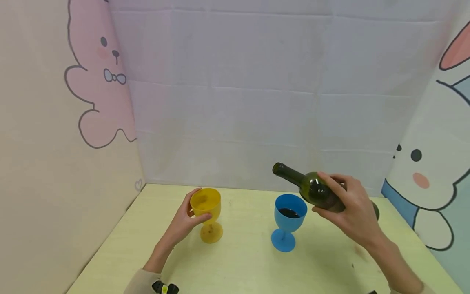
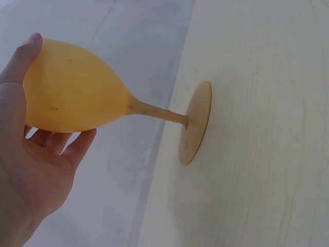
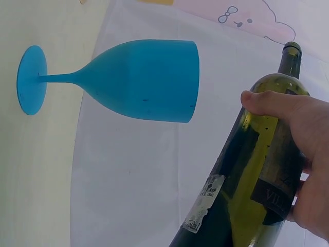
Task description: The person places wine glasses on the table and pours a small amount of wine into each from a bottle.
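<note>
My left hand (image 1: 185, 220) grips the bowl of a yellow goblet (image 1: 210, 210), thumb on the near side and fingers around the back. The goblet is upright; whether its foot (image 2: 196, 122) touches the table I cannot tell. A green glass wine bottle (image 1: 319, 192) is held in my right hand (image 1: 350, 206), which wraps its body above the table. It leans to the left, with its mouth (image 1: 278, 168) higher than its base. Just left of this hand, a blue goblet (image 1: 288, 222) stands upright with dark liquid (image 1: 289, 212) inside. Labels (image 3: 275, 198) show on the bottle.
The pale wooden table (image 1: 238, 265) runs back to a white cloth backdrop (image 1: 227, 102). Side panels rise at left and right, printed with a pink bear (image 1: 99, 81) and a white rabbit (image 1: 429, 163). Between the two goblets lies a gap of bare tabletop.
</note>
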{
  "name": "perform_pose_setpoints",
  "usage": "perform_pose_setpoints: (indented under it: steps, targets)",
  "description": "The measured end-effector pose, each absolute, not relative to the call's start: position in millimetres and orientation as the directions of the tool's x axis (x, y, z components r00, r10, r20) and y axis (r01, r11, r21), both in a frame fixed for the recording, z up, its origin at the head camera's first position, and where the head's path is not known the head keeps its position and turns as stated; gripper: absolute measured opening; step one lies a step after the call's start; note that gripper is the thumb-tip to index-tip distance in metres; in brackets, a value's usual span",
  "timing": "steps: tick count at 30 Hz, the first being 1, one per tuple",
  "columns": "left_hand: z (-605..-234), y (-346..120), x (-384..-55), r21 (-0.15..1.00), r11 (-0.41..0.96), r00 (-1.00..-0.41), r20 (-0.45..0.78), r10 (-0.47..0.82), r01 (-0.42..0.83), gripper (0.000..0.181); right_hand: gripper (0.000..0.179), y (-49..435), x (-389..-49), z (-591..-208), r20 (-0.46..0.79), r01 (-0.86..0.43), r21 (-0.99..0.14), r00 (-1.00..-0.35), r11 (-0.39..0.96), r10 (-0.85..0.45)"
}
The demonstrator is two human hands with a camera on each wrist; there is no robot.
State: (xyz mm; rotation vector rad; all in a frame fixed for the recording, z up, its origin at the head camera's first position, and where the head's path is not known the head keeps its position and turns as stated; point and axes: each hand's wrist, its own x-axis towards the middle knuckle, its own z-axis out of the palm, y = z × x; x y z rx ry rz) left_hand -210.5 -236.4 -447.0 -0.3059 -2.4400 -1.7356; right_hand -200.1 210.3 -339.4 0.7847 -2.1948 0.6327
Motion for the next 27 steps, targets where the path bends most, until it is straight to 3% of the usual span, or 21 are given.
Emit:
perform_pose_setpoints:
  steps: [17,27]
  targets:
    - [-446,-238,-209,0.924,0.308,-0.974,0.213,0.076,0.226,0.081,0.074,186,-207,-321,0.784,-0.76,-0.074,-0.444,0.645,-0.434]
    - [-449,-240,-212,0.922,0.299,-0.969,0.227,0.097,0.246,0.079,0.069,172,-212,-312,0.772,-0.769,-0.007,-0.41,0.639,-0.485]
